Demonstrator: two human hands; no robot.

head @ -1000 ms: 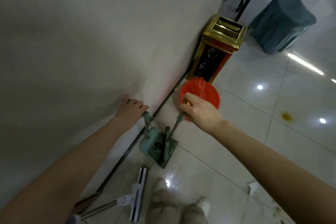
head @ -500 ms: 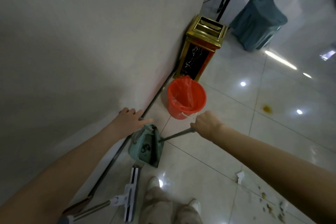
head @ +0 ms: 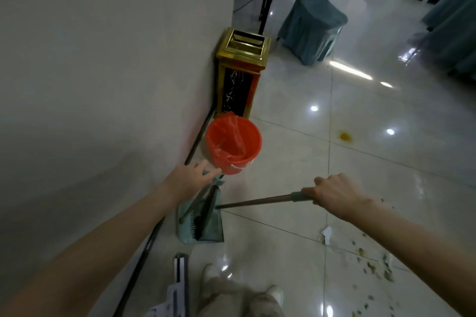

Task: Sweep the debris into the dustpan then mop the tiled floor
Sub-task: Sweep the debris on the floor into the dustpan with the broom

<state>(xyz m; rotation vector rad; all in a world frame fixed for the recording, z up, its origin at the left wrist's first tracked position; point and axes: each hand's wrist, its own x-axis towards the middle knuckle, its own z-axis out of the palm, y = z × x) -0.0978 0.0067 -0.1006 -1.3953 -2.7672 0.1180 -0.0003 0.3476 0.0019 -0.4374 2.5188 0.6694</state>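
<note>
A flat white mop head point(head: 179, 283) lies on the tiled floor point(head: 283, 252) by the person's feet, probably for later. To the right lie small bits of debris point(head: 371, 267) and a white paper scrap point(head: 327, 234), not swept yet. The teal plastic dustpan point(head: 211, 234) stands by the wall. The left hand point(head: 190, 177) rests on its handle top, fingers fairly straight, likely to steady it. The right hand point(head: 334, 194) grips the long broom handle point(head: 257, 203), which leans out of the pan. Just behind stands a red plastic bucket point(head: 233, 144), close enough to bump. Farther on are a gold metal bin point(head: 242, 64) and a yellow stain point(head: 345, 136).
</note>
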